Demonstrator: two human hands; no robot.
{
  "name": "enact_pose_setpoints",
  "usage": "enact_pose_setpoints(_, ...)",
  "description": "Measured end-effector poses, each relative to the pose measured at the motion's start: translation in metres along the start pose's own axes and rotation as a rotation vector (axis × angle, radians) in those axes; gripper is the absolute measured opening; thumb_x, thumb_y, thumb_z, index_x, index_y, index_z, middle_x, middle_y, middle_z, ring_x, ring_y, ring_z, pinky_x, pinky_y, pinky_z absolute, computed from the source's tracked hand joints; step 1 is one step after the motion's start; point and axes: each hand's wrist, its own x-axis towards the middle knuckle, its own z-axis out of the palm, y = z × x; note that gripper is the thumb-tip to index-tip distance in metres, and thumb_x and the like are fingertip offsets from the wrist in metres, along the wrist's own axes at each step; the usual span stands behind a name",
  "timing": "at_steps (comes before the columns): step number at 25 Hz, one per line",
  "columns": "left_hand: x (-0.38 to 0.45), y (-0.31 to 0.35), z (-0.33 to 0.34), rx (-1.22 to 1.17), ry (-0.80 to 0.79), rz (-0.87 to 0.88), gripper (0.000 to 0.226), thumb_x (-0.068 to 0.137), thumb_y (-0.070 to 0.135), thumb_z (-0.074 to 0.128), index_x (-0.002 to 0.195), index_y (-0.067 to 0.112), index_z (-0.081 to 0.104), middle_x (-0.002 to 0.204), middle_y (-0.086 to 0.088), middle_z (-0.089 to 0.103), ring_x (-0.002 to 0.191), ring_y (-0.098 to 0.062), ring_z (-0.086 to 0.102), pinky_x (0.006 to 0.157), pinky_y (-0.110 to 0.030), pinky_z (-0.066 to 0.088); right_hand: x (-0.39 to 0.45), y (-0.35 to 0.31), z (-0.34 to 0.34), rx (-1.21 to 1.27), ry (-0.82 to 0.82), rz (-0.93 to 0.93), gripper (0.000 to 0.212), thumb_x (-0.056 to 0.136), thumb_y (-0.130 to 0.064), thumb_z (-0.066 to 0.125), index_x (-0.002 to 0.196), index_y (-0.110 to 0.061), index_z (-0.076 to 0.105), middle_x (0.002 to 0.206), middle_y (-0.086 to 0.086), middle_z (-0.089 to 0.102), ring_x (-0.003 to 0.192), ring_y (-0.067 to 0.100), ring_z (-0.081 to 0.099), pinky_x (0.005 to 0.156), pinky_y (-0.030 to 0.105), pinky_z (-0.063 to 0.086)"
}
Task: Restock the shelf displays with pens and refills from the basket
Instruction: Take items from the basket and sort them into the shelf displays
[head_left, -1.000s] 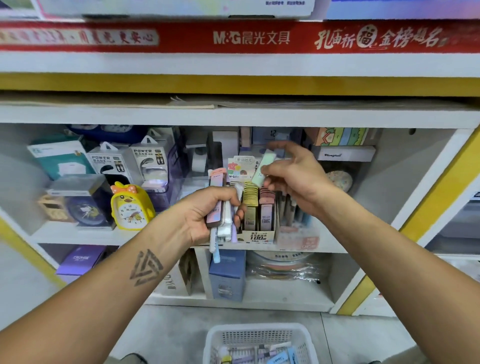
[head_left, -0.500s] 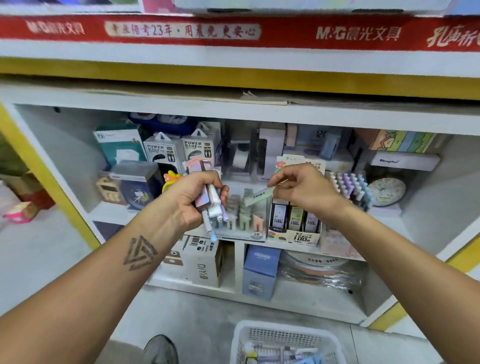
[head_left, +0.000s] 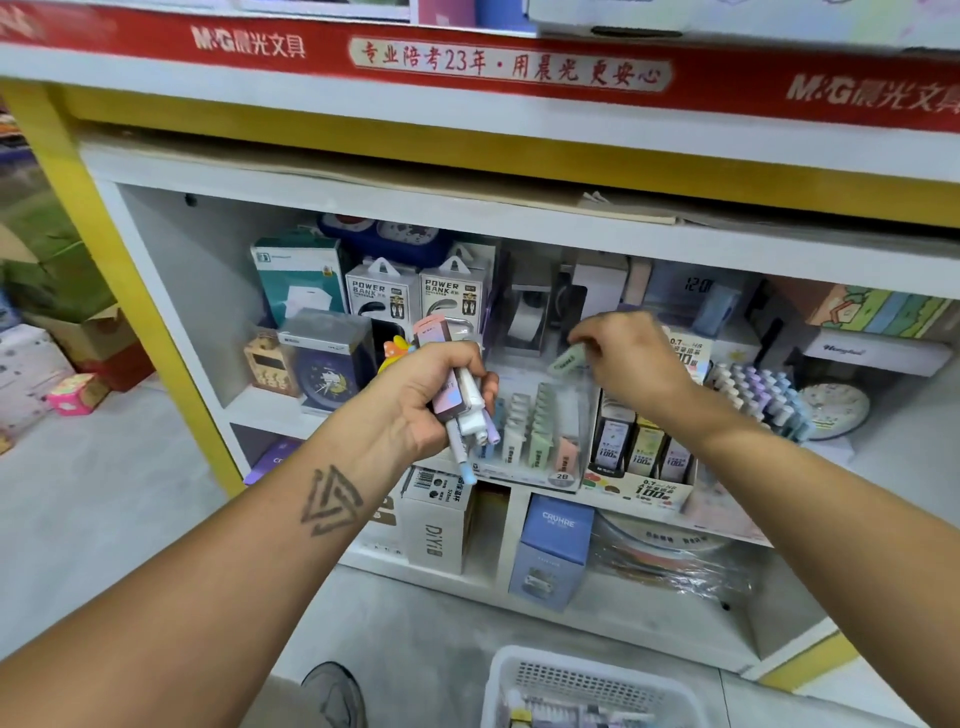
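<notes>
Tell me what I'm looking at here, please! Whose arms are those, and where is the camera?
There is no machine here, just a person filling a shop shelf. The camera sits on the person's head and looks forward and down, so you see their two arms reaching out as if they were yours.

The left hand holds a bundle of pens and small packs in its grip. The right hand pinches one little green refill case above a clear display box, which has rows of similar cases standing in it.

Beside that box on the shelf are a refill box marked 0.7, pastel pens, power bank packs and small clocks. Down on the floor is the white basket with more stock waiting.
</notes>
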Motion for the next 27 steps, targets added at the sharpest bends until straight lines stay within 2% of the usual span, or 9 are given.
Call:
enact_pose_setpoints(4,0.002,-0.001,0.004,0.007,-0.019,0.003,0.02,0.081,-0.008,0.044,0.071,0.009,0.045,0.066,-0.014,0.05,0.049,-0.02,0.049,0.048,-0.02,0.048,0.017,-0.002,0.024,-0.142,-0.214,0.039,0.033,0.089,0.006,0.054,0.111,-0.015,0.067,0.107,0.016,0.067,0.098,0.037,0.063,0.081,0.04,0.054)
enact_pose_setpoints(7,0.002,-0.002,0.003,0.007,-0.015,-0.002,0.02,0.081,-0.008,0.044,0.072,0.01,0.046,0.067,-0.014,0.051,0.048,-0.02,0.05,0.049,-0.02,0.048,0.018,-0.004,0.03,-0.145,-0.252,0.028,0.033,0.091,0.004,0.055,0.113,-0.016,0.07,0.112,0.015,0.067,0.101,0.035,0.064,0.08,0.033,0.049)
enact_pose_setpoints(11,0.001,-0.002,0.003,0.011,-0.013,-0.012,0.018,0.08,-0.008,0.046,0.075,0.009,0.047,0.067,-0.015,0.054,0.048,-0.02,0.053,0.049,-0.021,0.05,0.02,-0.004,0.033,-0.118,-0.31,-0.005,0.029,0.094,-0.001,0.058,0.115,-0.015,0.072,0.118,0.012,0.069,0.108,0.031,0.064,0.094,0.039,0.053)
enact_pose_setpoints(16,-0.001,-0.005,0.006,0.055,-0.093,-0.023,0.014,0.08,-0.007,0.047,0.079,0.007,0.05,0.069,-0.018,0.061,0.066,-0.024,0.054,0.05,-0.022,0.052,0.021,-0.018,0.03,-0.083,-0.471,0.037,0.047,0.093,0.006,0.054,0.134,-0.015,0.063,0.138,0.011,0.059,0.124,0.028,0.058,0.105,0.035,0.048)
enact_pose_setpoints(18,-0.002,-0.006,0.007,0.065,-0.118,-0.032,0.014,0.079,-0.006,0.048,0.082,0.006,0.054,0.073,-0.019,0.063,0.075,-0.026,0.055,0.052,-0.022,0.053,0.022,-0.027,0.019,0.161,-0.376,0.133,0.041,0.097,-0.002,0.054,0.132,-0.019,0.065,0.133,0.006,0.064,0.118,0.022,0.061,0.102,0.034,0.049)
enact_pose_setpoints(20,-0.003,-0.008,0.009,0.075,-0.145,-0.034,0.015,0.08,-0.006,0.048,0.084,0.005,0.058,0.074,-0.018,0.064,0.076,-0.025,0.057,0.053,-0.021,0.053,0.019,-0.036,0.003,0.743,-0.318,0.333,0.021,0.1,-0.021,0.06,0.115,-0.015,0.073,0.1,0.005,0.075,0.087,0.018,0.068,0.079,0.034,0.056)
enact_pose_setpoints(22,-0.004,-0.009,0.013,0.084,-0.154,-0.031,0.019,0.081,-0.007,0.047,0.085,0.003,0.062,0.074,-0.016,0.066,0.072,-0.024,0.062,0.051,-0.02,0.053,0.011,-0.04,-0.013,1.158,-0.385,0.396,0.025,0.095,-0.029,0.067,0.102,-0.006,0.075,0.076,0.006,0.071,0.063,0.015,0.061,0.056,0.026,0.05)
enact_pose_setpoints(25,-0.006,-0.011,0.016,0.088,-0.134,-0.034,0.017,0.082,-0.007,0.048,0.085,0.002,0.063,0.079,-0.018,0.066,0.073,-0.025,0.066,0.05,-0.021,0.054,0.001,-0.041,-0.027,1.169,-0.389,0.318,0.011,0.089,-0.002,0.072,0.099,0.0,0.075,0.074,0.011,0.07,0.06,0.014,0.06,0.053,0.021,0.049)
enact_pose_setpoints(27,-0.007,-0.01,0.017,0.083,-0.12,-0.04,0.014,0.082,-0.007,0.049,0.083,0.002,0.06,0.08,-0.02,0.065,0.072,-0.025,0.066,0.049,-0.022,0.054,-0.003,-0.034,-0.035,1.134,-0.347,0.321,0.017,0.087,0.007,0.069,0.101,-0.001,0.074,0.082,0.014,0.074,0.066,0.019,0.064,0.059,0.022,0.054)
